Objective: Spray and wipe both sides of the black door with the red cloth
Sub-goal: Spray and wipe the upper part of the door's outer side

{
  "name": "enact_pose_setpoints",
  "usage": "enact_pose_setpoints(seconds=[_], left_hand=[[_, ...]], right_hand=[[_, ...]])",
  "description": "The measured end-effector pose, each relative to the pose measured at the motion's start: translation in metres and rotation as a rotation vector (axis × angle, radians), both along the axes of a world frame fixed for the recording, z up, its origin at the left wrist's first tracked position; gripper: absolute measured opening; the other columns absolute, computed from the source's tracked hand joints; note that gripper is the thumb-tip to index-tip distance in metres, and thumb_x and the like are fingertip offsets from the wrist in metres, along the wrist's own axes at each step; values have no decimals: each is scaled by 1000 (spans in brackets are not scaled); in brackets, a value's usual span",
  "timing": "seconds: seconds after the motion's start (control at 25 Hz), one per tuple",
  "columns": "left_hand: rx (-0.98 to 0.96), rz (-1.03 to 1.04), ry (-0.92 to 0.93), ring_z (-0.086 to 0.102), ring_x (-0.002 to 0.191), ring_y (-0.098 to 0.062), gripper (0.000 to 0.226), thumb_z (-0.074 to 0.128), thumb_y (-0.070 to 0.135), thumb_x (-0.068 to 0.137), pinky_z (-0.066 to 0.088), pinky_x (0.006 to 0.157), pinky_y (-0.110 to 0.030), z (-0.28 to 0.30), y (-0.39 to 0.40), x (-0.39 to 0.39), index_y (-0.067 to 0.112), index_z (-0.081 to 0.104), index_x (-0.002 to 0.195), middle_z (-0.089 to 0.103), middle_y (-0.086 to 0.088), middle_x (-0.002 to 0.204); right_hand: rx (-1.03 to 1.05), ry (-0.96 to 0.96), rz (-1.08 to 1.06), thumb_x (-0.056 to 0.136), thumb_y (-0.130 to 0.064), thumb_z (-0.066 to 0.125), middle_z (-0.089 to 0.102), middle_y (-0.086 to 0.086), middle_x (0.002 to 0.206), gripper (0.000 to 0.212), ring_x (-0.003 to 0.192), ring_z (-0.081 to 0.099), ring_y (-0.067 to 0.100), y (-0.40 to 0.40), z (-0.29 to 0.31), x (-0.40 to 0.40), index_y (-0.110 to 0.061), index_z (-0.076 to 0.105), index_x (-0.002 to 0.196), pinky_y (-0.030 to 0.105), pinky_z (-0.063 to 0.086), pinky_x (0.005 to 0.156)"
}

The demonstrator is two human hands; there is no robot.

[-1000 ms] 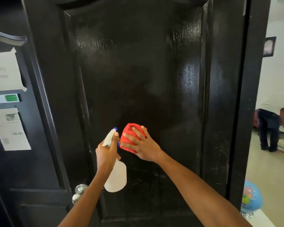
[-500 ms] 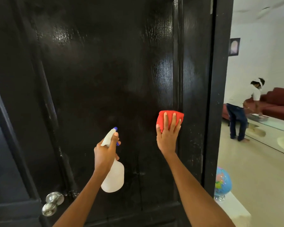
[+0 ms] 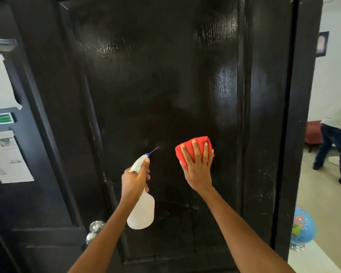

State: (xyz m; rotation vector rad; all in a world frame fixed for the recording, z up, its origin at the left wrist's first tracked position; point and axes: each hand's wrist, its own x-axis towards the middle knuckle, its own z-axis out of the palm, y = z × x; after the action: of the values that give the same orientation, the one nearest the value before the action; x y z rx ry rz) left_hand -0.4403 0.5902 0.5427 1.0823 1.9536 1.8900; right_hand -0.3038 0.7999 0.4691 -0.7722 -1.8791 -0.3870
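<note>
One glossy black panelled door [image 3: 165, 85], one folded red cloth [image 3: 193, 147], one white plastic spray bottle [image 3: 141, 211]. The right hand [image 3: 198, 170] presses the cloth flat against the door, fingers spread. The left hand [image 3: 134, 179] grips the bottle's neck, a thin jet leaving its blue nozzle. A round chrome knob [image 3: 94, 231] sits lower left, paper notices [image 3: 8, 156] on the left, a blue globe [image 3: 302, 228] lower right, a person [image 3: 337, 142] beyond.

Globe [image 3: 302, 227], papers [image 3: 7, 156], bystander [image 3: 337, 142] beyond doorway
</note>
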Motion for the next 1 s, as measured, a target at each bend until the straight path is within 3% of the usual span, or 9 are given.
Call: enact_pose_setpoints(seconds=[0.12, 0.24, 0.4, 0.6, 0.72, 0.84, 1.0], left_hand=[[-38, -22, -3, 59, 44, -23, 52, 57, 54, 96, 54, 51, -28, -11, -7, -7, 5, 69, 84, 72, -5, 76], [76, 66, -29, 59, 45, -23, 48, 56, 54, 97, 53, 50, -29, -16, -17, -16, 9, 70, 85, 74, 0, 82], [186, 205, -94, 57, 49, -21, 48, 57, 55, 95, 52, 49, -31, -5, -29, -29, 9, 67, 87, 67, -11, 74], [225, 266, -61, 57, 46, -18, 40, 56, 51, 98, 49, 45, -22, 4, -61, -54, 13, 71, 97, 73, -3, 84], [213, 285, -66, 57, 47, -16, 40, 58, 49, 97, 49, 44, -21, 0, -78, -68, 11, 71, 98, 73, -8, 85], [219, 295, -73, 55, 46, -21, 41, 60, 51, 96, 52, 46, -27, 4, -92, -82, 11, 71, 98, 74, -8, 86], [215, 323, 1, 57, 45, -21, 45, 58, 52, 96, 50, 46, -21, 29, -106, -110, 9, 70, 105, 74, -2, 86]], right_hand=[[-32, 47, 4, 102, -50, 49, 11, 15, 170, 71, 154, 3, 50, -4, 0, -12, -30, 19, 163, 73, 8, 119], [5, 25, 33, 102, -50, 48, 10, 15, 170, 72, 154, 2, 50, -7, 1, -20, -31, 16, 164, 74, 8, 119], [53, -42, 94, 100, -46, 55, 12, 15, 170, 75, 154, 3, 50, -29, 16, -56, -28, 19, 164, 73, 7, 119], [210, -413, 249, 90, -43, 71, 14, 12, 170, 94, 155, 4, 48, -65, 12, -120, -33, 13, 164, 73, 9, 119], [385, -619, 339, 94, -47, 63, 10, 7, 171, 84, 156, 3, 43, -71, 44, -145, -40, 15, 162, 71, 5, 120], [454, -483, 307, 95, -44, 60, 20, 7, 169, 72, 155, 10, 45, -75, 127, -176, -40, 27, 159, 72, 8, 119], [363, -203, 233, 97, -44, 56, 28, 9, 166, 64, 153, 16, 47, -97, 241, -218, -37, 35, 157, 72, 9, 118]])
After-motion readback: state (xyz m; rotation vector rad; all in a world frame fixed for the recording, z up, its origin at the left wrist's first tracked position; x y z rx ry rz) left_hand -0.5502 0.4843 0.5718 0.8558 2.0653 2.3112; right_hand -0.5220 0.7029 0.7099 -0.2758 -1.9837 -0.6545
